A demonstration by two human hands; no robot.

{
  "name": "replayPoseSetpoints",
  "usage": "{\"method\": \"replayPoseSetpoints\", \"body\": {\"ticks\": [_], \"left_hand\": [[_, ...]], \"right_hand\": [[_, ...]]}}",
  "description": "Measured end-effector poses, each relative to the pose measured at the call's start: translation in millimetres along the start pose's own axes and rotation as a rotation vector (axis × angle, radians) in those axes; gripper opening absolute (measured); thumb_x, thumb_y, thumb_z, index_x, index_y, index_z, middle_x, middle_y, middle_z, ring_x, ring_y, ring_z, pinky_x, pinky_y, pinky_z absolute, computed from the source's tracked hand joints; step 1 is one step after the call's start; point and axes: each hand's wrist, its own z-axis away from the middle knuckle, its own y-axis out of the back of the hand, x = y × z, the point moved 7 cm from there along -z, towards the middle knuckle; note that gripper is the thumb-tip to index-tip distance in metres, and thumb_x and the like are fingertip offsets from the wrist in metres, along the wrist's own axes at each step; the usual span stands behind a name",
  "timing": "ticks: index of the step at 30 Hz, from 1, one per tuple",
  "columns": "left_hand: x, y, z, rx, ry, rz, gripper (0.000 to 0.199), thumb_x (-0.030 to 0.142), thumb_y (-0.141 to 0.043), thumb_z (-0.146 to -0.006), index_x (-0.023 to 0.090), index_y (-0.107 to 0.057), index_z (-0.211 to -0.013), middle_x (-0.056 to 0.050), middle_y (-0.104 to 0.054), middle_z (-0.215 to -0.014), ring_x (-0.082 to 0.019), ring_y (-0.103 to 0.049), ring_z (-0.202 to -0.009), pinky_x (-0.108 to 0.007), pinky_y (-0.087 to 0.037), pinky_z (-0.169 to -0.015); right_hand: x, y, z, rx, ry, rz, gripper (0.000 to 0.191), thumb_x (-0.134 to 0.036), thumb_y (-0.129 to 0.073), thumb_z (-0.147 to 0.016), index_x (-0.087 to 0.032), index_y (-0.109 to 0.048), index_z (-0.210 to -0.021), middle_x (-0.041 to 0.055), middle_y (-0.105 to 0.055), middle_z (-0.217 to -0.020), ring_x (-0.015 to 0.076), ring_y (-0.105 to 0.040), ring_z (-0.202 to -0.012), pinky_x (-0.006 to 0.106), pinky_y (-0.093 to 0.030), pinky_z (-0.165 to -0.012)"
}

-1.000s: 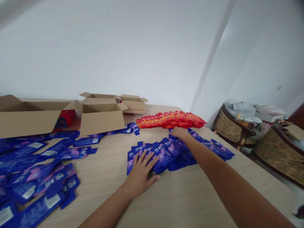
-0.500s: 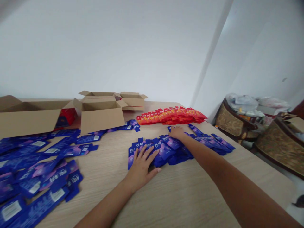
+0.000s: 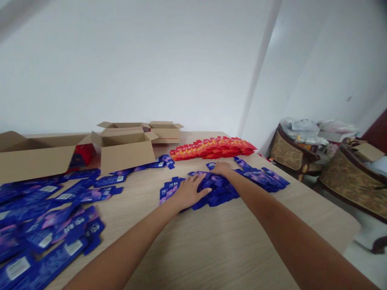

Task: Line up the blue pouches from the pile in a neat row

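Note:
My left hand (image 3: 191, 191) lies over a row of flat blue cartons (image 3: 169, 189), its fingers spread and its thumb out to the right. Beneath and beside it the cartons are bunched and overlap. At the back of the same row, my right hand (image 3: 221, 168) has its fingers bent down around the upper edge of some cartons; the fingertips are partly hidden. One blue carton (image 3: 211, 165) shows just beyond its knuckles. More overlapping blue cartons (image 3: 261, 179) continue to the right of my right forearm.
Loose blue cartons (image 3: 65, 225) are scattered across the left of the table (image 3: 193, 253). Behind them stand open cardboard boxes (image 3: 127, 156), with a red box (image 3: 84, 155) between two of them. A fanned row of red cartons (image 3: 214, 148) lies at the back. Patterned chairs (image 3: 353, 181) stand at right.
My left hand has slid to the right and slightly away, bunching the blue cartons toward my right hand. My right hand stays by the row's back edge. The view has shifted slightly.

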Motion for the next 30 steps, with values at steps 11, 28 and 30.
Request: {"method": "replayPoseSetpoints", "body": {"ticks": [11, 28, 30], "left_hand": [[10.1, -10.9, -7.6, -0.117, -0.108, -0.034, 0.070, 0.072, -0.028, -0.079, 0.034, -0.034, -0.137, -0.008, -0.035, -0.143, -0.035, -0.027, -0.131, -0.056, -0.025, -0.101], [16.3, -13.0, 9.0, -0.098, -0.309, 0.025, 0.057, 0.053, -0.048, -0.083, 0.038, -0.034, -0.135, -0.003, -0.033, -0.145, -0.034, -0.022, -0.134, -0.058, -0.020, -0.105], [17.6, -11.0, 10.4, -0.099, -0.317, 0.031, 0.056, 0.051, -0.049, -0.083, 0.037, -0.034, -0.135, -0.003, -0.033, -0.145, -0.033, -0.022, -0.134, -0.057, -0.020, -0.106]], "right_hand": [[5.2, 6.4, 9.4, 0.070, 0.011, -0.067, 0.071, -0.056, -0.057, -0.068, -0.009, -0.056, -0.121, 0.0238, -0.052, -0.125, 0.0372, -0.047, -0.116, 0.047, -0.034, -0.094], [-8.3, 6.8, -11.3, -0.108, 0.105, -0.337, 0.028, -0.028, -0.077, -0.049, -0.017, -0.070, -0.074, 0.0064, -0.068, -0.069, 0.0227, -0.063, -0.074, 0.027, -0.045, -0.062], [-10.2, 9.0, -12.8, -0.124, 0.130, -0.410, 0.023, -0.024, -0.078, -0.048, -0.017, -0.068, -0.068, 0.0048, -0.066, -0.064, 0.0214, -0.062, -0.070, 0.026, -0.044, -0.059]]}}
